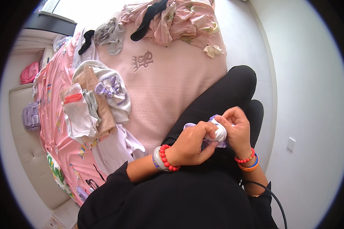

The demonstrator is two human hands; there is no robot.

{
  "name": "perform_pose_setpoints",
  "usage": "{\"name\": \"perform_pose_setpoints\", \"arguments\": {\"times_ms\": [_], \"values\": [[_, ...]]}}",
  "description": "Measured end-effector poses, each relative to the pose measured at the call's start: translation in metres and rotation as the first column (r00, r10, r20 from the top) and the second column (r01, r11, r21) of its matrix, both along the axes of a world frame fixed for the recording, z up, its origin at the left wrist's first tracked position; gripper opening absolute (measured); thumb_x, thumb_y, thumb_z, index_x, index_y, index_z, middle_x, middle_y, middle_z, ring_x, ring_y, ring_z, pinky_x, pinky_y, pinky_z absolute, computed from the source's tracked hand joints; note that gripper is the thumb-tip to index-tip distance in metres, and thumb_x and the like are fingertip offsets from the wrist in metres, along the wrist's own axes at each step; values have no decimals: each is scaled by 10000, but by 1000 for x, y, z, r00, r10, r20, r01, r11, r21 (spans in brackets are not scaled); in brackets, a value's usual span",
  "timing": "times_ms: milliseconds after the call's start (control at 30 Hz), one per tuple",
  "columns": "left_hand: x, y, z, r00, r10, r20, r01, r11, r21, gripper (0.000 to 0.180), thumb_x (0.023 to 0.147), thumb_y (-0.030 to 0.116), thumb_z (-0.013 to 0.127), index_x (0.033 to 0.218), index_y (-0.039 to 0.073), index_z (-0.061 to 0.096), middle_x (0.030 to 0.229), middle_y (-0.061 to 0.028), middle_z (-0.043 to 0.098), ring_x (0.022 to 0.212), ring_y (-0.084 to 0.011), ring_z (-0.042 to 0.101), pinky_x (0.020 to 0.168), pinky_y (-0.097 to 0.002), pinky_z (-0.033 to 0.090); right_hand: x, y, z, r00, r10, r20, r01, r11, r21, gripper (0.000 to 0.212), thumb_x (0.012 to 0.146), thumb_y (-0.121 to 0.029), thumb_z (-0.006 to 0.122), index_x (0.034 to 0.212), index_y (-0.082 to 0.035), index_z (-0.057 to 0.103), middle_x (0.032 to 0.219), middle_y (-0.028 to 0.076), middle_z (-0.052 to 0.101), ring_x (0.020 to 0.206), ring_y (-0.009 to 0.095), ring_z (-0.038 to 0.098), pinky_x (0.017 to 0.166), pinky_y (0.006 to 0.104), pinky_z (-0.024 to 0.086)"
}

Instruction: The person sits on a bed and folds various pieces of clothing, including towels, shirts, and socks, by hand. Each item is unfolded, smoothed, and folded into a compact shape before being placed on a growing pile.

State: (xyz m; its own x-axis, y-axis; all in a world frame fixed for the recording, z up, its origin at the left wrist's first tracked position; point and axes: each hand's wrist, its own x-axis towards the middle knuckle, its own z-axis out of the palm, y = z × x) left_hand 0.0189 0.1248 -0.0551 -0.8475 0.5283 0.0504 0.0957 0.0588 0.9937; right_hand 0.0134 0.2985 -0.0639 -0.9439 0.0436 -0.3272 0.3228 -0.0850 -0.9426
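Above my lap, both hands work on bunched white and purple socks. My left hand is closed, its thumb and fingers pinching the fabric from the left. On the other side, my right hand grips the same bundle with its thumb pressed against bent fingers. Part of the fabric is hidden behind my fingers. Left of my lap, on the bed, lies a similar white and purple cloth bundle, resting on a folded white towel.
Folded clothes are stacked on the pink bed pad. Pink crumpled clothing and a black sock lie at its far end, with a grey garment nearby. A white wall stands to the right. A black cable runs beside my right arm.
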Motion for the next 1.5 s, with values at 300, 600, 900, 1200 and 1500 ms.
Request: {"name": "perform_pose_setpoints", "arguments": {"times_ms": [300,600,900,1200,1500], "values": [[-9,-9,-17,920,-106,376,6,966,259,143,932,3,517,975,53,390,1038,-83,509,917,-89,485,792,-227,431,21,4,8,970,192,-147,-164,969,183,224,749,-114,762,917,1,670,771,63,631,677,130,602,602,246,467],[-13,4,-38,904,47,425,-203,921,331,310,843,-1,670,965,56,391,760,-45,585,691,-65,564,600,-192,453,30,7,23,941,241,239,-180,951,-251,188,792,-99,709,934,12,654,697,-6,570,588,59,488,514,202,370],[-19,23,-25,991,112,79,-128,960,250,236,857,204,692,794,55,521,760,-42,564,663,-122,538,586,-258,435,34,25,10,819,511,260,-62,530,-846,441,915,-408,575,1091,-7,519,809,14,521,512,45,343,430,172,244],[-35,10,24,731,2,-682,-397,814,-424,416,776,496,632,708,98,533,801,-54,517,816,-218,507,803,-377,395,28,11,2,952,114,283,15,908,-419,380,982,-429,449,955,-61,539,647,-46,471,458,15,307,399,176,219],[-23,-4,-2,924,0,-382,-128,942,-311,312,791,217,606,556,58,477,559,-75,507,558,-248,487,590,-357,361,14,5,9,923,54,380,22,981,-193,439,1004,-426,386,838,-56,556,597,-35,484,407,32,315,370,181,228]]}}
